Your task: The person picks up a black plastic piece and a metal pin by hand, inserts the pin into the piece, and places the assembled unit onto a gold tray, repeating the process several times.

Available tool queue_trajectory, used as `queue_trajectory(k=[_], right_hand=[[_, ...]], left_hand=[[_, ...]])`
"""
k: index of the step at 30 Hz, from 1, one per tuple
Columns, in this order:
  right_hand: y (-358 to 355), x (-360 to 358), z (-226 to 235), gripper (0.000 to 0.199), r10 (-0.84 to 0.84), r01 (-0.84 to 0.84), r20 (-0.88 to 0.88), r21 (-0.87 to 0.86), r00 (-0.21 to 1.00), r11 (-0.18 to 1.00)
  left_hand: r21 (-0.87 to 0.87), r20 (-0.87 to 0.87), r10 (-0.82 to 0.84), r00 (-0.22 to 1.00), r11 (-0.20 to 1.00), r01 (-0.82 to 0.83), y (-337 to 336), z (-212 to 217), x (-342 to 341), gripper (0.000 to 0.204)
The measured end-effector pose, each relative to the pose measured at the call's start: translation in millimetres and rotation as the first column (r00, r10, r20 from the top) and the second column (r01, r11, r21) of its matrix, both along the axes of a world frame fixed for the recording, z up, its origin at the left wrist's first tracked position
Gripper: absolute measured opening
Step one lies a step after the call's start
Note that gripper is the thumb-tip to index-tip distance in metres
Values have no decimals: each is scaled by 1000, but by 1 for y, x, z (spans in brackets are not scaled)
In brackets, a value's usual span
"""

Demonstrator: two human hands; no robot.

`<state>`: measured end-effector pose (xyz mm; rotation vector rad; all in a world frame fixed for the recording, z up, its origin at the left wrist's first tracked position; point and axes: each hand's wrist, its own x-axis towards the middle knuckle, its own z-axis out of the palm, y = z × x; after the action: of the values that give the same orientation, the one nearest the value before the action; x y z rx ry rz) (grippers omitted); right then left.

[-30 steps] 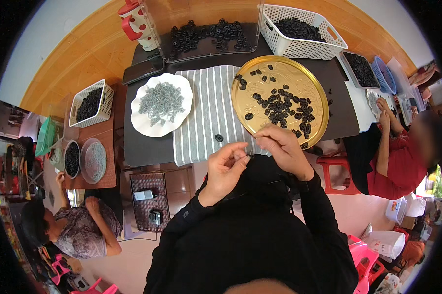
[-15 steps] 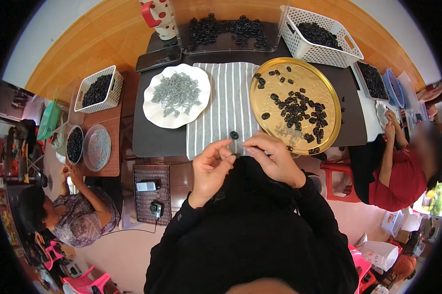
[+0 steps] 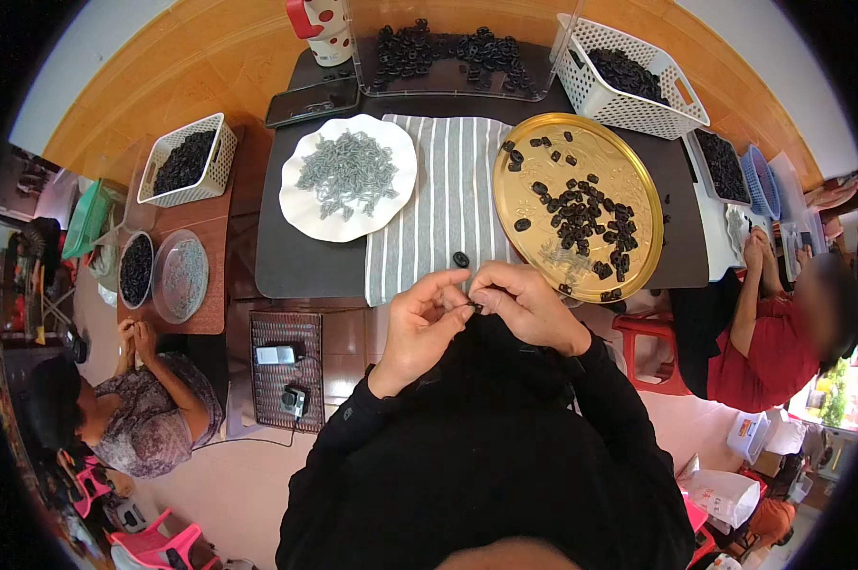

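Note:
In front of me, over the near edge of the striped cloth (image 3: 434,180), my two hands meet fingertip to fingertip. My left hand (image 3: 418,331) is closed in a pinch, and so is my right hand (image 3: 532,309). Between their fingertips is a small dark piece (image 3: 474,306), too small and partly covered to tell its kind. Just beyond the fingers lies a black oval plastic piece (image 3: 461,258) on the cloth. A white wavy-rimmed plate (image 3: 296,204) of small clear-grey pieces stands left, and a round gold tray (image 3: 641,171) with scattered black pieces stands right.
At the back are a clear bin (image 3: 453,92) of black pieces, a white basket (image 3: 681,114), a phone (image 3: 313,103) and a dotted mug (image 3: 329,43). Co-workers sit at left (image 3: 149,413) and right (image 3: 757,332). A wicker stand (image 3: 286,389) with small devices stands lower left.
My hands have come together, and the right fingers now pinch close against the left fingertips. The view has shifted slightly. The black oval piece stays on the cloth.

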<state>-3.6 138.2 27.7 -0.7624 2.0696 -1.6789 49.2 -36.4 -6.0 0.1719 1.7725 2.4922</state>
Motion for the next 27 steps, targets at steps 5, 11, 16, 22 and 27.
queue_trajectory(k=[5,11,16,22,27], right_hand=[[1,4,-1,8,-7,14,-129,54,992,998],[0,6,-5,11,-35,61,-296,78,955,995],[2,7,-7,8,-29,39,-159,62,987,997],[4,-8,5,10,-304,411,-464,146,832,900],[-20,-10,-11,18,-84,403,-707,297,702,866]], left_hand=[[26,-7,56,998,998,-55,6,4,3,40],[-15,-29,94,995,995,-94,10,7,7,41],[-10,-32,98,995,995,-98,9,4,8,40],[6,29,112,993,994,-112,-6,3,6,40],[8,44,153,987,988,-154,-15,3,6,39]])
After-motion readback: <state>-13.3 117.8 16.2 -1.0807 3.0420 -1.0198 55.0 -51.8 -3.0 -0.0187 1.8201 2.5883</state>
